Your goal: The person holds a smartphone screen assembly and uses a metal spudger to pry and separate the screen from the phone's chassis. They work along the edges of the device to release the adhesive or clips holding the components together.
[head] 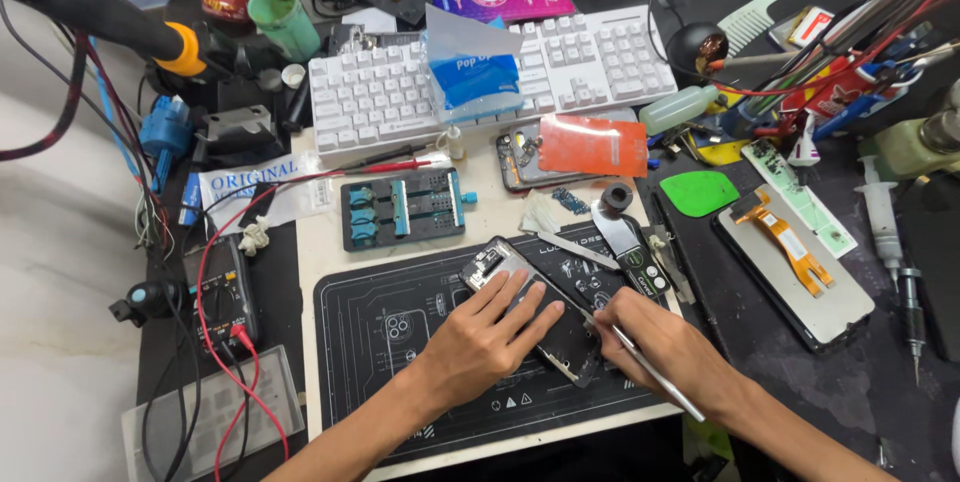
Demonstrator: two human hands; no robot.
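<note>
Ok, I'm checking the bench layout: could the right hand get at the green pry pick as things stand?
Probably yes: the green pry pick lies uncovered up-right of the right hand, though that hand holds a metal tool.

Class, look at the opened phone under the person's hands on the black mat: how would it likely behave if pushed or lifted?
The opened phone looks flat and thin, so it would probably slide, not roll. The left hand presses it down, suggesting it shifts easily. Its exposed insides seem fragile.

The left hand (487, 334) lies flat on an opened phone (535, 310) on a black work mat (400, 342), fingers spread over it. The right hand (660, 342), just right of it, grips a thin metal tool (655, 370), tip at the phone's edge. Farther back sit a white keyboard (590, 62) and a blue-clamped holder (402, 208).
</note>
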